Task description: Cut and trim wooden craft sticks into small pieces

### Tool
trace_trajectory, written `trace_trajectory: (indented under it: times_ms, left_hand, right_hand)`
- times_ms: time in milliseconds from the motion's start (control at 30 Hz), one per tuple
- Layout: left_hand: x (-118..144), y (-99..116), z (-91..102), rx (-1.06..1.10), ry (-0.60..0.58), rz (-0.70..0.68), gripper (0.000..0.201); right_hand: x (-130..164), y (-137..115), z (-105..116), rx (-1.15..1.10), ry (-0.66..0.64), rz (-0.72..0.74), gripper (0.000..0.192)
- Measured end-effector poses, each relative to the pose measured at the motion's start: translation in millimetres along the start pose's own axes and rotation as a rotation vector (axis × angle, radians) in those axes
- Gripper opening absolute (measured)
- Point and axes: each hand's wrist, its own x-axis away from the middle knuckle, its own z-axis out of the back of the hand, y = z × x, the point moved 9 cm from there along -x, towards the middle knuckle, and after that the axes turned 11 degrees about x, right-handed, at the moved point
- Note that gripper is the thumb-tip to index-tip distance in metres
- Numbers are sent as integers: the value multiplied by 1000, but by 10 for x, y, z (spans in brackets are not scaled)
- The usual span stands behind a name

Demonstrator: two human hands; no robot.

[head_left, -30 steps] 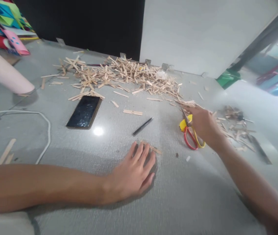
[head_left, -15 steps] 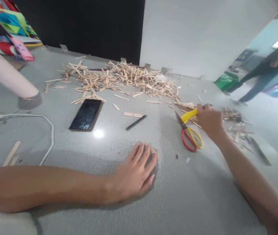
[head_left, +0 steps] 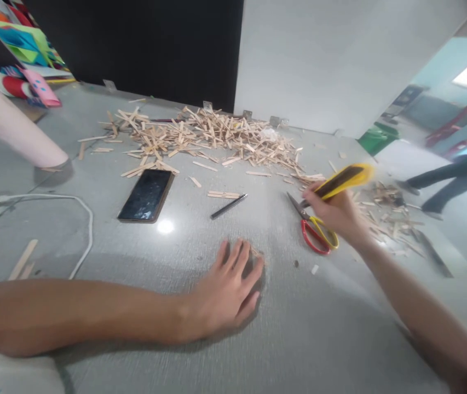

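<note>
My left hand lies palm down on the grey tabletop with its fingers apart. A bit of pale wood shows at its fingertips; whatever is under the palm is hidden. My right hand is closed around a yellow and black utility knife, lifted over the table and somewhat blurred. Just below that hand lie scissors with one red and one yellow handle, partly covered by it. A dark pen and a few flat wooden sticks rest beyond my left hand.
A large heap of wooden sticks spreads along the back panel. A phone and a white cable lie at left, near a pale tube. More wood scraps sit at right. A person's legs show beyond.
My right hand has lifted the yellow utility knife from beside the scissors and turned it, moving slightly left and nearer. The left hand stays put. The person in the background has moved right.
</note>
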Motion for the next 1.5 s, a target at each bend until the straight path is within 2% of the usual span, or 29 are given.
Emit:
trace_trajectory:
  times_ms: [67,133,233,400,633,833,933,1133,1500]
  left_hand:
    - [10,-15,-7,-9,3,19,63]
    - [19,-27,-13,-15,8,31,65]
    - [24,-40,-19,-21,12,33,67]
    - [25,-58,-10,-17,12,35,69]
    - [-10,-58,1,-11,-13,-4,76]
    - [-57,-46,32,-29,-26,-91,86]
    - [-69,-46,37,-9,-39,-94,85]
    - [-55,-75,10,67,-59,-66,84]
    - [-56,-68,5,73,-92,-64,77]
  right_hand:
    - [224,-211,-334,-161,-162,25,36]
    - [464,-367,-591,-283,-271,32,48]
    - [729,-473,-783,-406,-320,27,51]
    - [854,-460,-795,-483,-312,26,30]
    - [865,-400,-1019,-607,-464,-15,46]
    - [886,-420,-1065,-649,-544,-9,36]
    - [894,-432,-1052,-636,-548,-7,29]
    - [904,-437,-1031,-544,-524,8,30]
    - [830,-544,-925,-349,-479,173,30]
